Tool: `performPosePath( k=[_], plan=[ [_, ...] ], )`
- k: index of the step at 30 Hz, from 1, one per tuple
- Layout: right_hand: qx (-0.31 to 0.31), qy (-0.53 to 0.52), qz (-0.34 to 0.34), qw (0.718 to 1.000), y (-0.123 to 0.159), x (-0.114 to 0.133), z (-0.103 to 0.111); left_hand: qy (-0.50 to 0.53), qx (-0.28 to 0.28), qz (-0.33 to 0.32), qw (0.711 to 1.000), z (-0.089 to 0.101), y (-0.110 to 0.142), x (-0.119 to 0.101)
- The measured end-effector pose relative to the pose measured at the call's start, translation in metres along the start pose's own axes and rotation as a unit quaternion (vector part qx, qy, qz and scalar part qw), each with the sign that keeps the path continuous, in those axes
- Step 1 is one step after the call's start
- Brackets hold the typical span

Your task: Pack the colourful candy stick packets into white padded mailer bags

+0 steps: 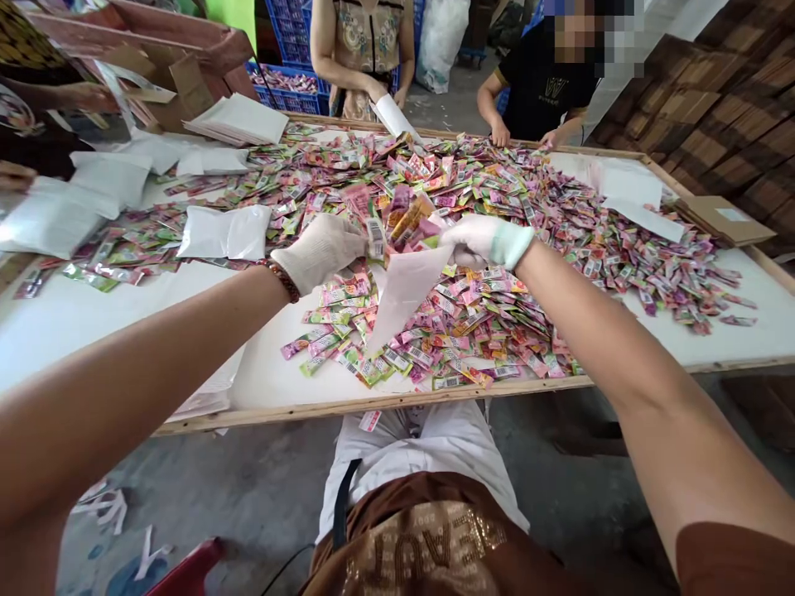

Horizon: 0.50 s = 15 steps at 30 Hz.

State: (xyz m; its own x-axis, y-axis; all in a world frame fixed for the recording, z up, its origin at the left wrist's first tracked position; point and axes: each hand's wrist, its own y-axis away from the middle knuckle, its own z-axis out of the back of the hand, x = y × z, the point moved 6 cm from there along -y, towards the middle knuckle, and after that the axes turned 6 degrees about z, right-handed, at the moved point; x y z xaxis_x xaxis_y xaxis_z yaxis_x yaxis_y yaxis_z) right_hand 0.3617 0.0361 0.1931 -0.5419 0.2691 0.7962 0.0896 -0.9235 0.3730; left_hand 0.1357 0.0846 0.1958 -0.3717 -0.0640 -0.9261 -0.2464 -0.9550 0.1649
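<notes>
Head view: R hand [478,242] pinches white bag [407,290] at mouth; L hand [329,250] at sachets [408,218], grip can't tell. Bag over sachet pile, nr table [267,377] edge. Brand illegible, barcodes [375,235] visible. Co-worker's blk shirt [550,91]: "W".

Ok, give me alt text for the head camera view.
A white-gloved right hand grips a white bag; the gloved left hand is at colorful sachets by its opening. More sachets cover much of a wood-edged table, with other people around it.
</notes>
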Motion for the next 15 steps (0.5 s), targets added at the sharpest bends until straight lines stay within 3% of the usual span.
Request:
performPosePath(
  k=[3, 6, 10, 13, 15],
  plan=[
    [-0.020, 0.003, 0.029, 0.999, 0.000, 0.004, 0.003, -0.111, 0.045, 0.024, 0.992, -0.008, 0.000, -0.007],
    [-0.047, -0.001, 0.039, 0.998, 0.001, 0.006, 0.004, -0.190, 0.010, -0.008, 0.982, -0.007, -0.001, -0.019],
    [-0.084, 0.001, 0.050, 0.995, 0.003, 0.009, 0.008, -0.224, 0.012, -0.054, 0.973, -0.010, 0.001, -0.032],
    [-0.096, 0.010, 0.070, 0.993, 0.012, 0.016, 0.012, -0.248, -0.022, -0.063, 0.966, -0.001, 0.008, -0.045],
    [-0.090, 0.008, 0.104, 0.990, 0.026, 0.019, 0.011, -0.253, -0.059, -0.122, 0.958, 0.008, 0.020, -0.060]
  ],
)
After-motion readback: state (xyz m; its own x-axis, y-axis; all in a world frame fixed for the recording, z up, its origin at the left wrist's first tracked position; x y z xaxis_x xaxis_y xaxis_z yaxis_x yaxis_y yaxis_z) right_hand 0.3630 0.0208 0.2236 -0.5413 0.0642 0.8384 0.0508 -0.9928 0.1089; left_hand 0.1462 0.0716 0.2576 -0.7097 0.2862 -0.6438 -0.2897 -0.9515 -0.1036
